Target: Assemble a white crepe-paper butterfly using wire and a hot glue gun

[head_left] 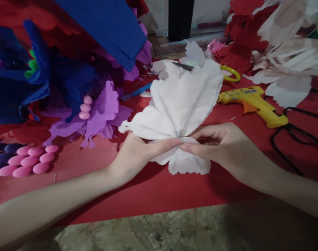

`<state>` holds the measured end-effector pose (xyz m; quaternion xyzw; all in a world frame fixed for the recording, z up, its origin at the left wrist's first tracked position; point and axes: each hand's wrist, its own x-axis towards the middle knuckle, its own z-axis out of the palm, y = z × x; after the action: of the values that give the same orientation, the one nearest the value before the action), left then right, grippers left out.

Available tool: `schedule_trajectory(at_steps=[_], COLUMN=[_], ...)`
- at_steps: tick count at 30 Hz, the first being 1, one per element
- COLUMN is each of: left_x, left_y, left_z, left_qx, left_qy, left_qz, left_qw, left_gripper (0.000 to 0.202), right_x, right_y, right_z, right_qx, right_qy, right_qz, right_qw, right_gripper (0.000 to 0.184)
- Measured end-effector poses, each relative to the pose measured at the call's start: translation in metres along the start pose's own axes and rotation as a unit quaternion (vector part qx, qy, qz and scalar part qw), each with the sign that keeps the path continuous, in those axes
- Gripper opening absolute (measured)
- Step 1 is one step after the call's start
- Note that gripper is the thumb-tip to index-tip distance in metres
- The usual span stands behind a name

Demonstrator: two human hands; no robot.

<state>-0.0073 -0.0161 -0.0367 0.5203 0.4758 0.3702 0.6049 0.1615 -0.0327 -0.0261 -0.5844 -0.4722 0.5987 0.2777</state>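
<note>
A white foam flower (182, 104) with scalloped petals fans out over a red sheet (148, 188). My left hand (138, 153) is closed on its lower left petals, thumb reaching to the gathered centre. My right hand (218, 143) pinches the same centre from the right, so the two thumbs nearly meet. A small shiny spot, perhaps glue or wire, shows at the centre. Below my fingers hang more white petals.
A yellow glue gun (255, 104) with a black cord (294, 139) lies right of the flower. Scissors with yellow handles (229, 75) lie behind. Purple and blue foam flowers (96, 111) crowd the left, with pink beads (30, 160). White and red petals pile at the back right.
</note>
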Motion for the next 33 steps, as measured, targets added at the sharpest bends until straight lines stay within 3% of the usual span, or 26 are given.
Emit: schedule_trajectory(at_steps=[5, 10, 14, 19, 24, 33], left_x=[0.002, 0.002, 0.001, 0.001, 0.000, -0.001], left_y=[0.004, 0.002, 0.001, 0.005, 0.014, 0.019], left_z=[-0.004, -0.007, -0.008, -0.008, -0.007, -0.003], left_qx=[0.045, 0.052, 0.061, 0.116, 0.083, 0.091], left_qy=[-0.038, -0.040, -0.057, -0.008, -0.048, 0.001], left_qz=[0.023, 0.015, -0.001, -0.011, -0.018, -0.014], left_qw=[0.998, 0.998, 0.996, 0.993, 0.995, 0.996], left_gripper=[0.011, 0.027, 0.016, 0.019, 0.017, 0.014], right_x=[0.000, -0.002, -0.001, 0.000, 0.001, 0.001], right_y=[-0.002, 0.000, 0.002, 0.003, 0.000, 0.002], right_z=[0.003, 0.004, -0.001, -0.006, -0.005, -0.007], right_qx=[0.036, 0.021, -0.004, -0.025, -0.003, -0.013], right_qy=[-0.004, -0.004, -0.012, -0.018, 0.001, -0.005], right_qz=[0.021, 0.013, 0.009, -0.013, -0.034, -0.058], right_qw=[0.999, 1.000, 1.000, 0.999, 0.999, 0.998], right_gripper=[0.021, 0.021, 0.023, 0.028, 0.031, 0.025])
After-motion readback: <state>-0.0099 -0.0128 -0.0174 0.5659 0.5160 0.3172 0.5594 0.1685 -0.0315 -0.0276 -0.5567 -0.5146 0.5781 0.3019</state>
